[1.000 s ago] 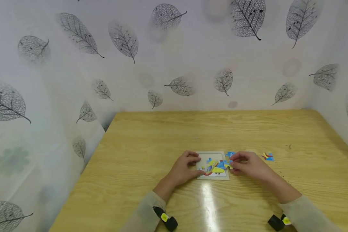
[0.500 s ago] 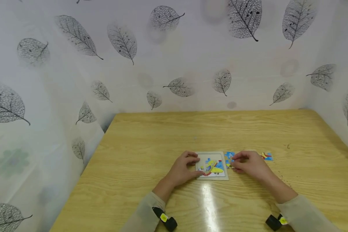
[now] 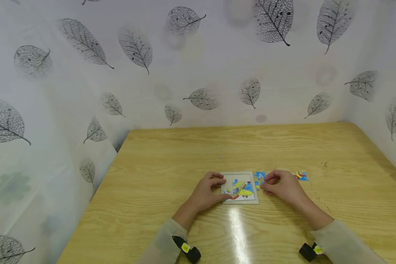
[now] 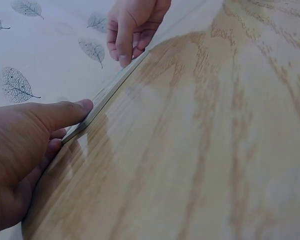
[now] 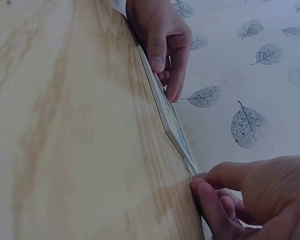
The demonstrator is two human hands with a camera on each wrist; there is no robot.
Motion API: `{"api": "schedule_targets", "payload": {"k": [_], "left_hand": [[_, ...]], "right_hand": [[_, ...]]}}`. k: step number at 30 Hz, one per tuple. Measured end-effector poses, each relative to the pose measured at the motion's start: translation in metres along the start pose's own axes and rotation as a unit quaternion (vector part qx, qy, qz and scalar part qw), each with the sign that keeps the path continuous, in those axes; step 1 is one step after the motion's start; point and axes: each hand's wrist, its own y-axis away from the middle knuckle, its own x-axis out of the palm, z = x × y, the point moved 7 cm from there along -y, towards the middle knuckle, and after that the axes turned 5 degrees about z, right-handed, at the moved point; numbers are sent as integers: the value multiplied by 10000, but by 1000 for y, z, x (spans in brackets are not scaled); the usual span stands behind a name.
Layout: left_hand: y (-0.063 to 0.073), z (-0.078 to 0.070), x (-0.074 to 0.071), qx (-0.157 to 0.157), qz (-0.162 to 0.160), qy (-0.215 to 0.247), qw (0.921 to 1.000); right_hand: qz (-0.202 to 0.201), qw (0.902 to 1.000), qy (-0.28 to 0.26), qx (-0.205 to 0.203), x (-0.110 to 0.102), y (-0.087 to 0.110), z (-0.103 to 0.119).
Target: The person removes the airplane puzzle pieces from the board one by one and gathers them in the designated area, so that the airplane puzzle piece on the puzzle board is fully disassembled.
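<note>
A square jigsaw board (image 3: 255, 198) with a pale rim lies on the table, partly filled with a yellow and blue airplane picture. My left hand (image 3: 206, 190) grips its left edge; in the left wrist view the thumb (image 4: 72, 114) lies on top of the rim. At the right side my right hand (image 3: 282, 186) pinches a small blue and yellow puzzle piece (image 3: 257, 185), largely covered by the fingertips. Just beyond it, a blue puzzle piece (image 3: 260, 175) lies beside the rim. The right wrist view shows the right thumb and forefinger (image 5: 210, 197) together at the board's corner.
Another puzzle piece (image 3: 301, 176), blue with red and yellow, lies beyond the right hand, partly hidden by it. The wooden table (image 3: 171, 154) reaches back to a curtain (image 3: 217, 55) printed with leaves. Black cameras (image 3: 186, 249) are strapped to both wrists.
The pinched puzzle piece has shifted slightly off the board's right rim with my right hand. My left hand keeps its grip on the board. The head view has drifted a little.
</note>
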Motion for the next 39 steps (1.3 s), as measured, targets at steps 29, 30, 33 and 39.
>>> {"api": "schedule_targets", "payload": {"k": [29, 30, 33, 39], "left_hand": [[1, 2, 0, 106, 9, -9, 9999], [1, 2, 0, 123, -9, -39, 9999], [0, 2, -1, 152, -44, -118, 9998], [0, 2, 0, 79, -31, -116, 9999]], "right_hand": [[1441, 9862, -739, -351, 28, -6, 27], [1502, 9851, -728, -418, 30, -7, 30], [1588, 9832, -702, -554, 37, -11, 38], [1673, 9819, -796, -395, 49, -20, 42]]}}
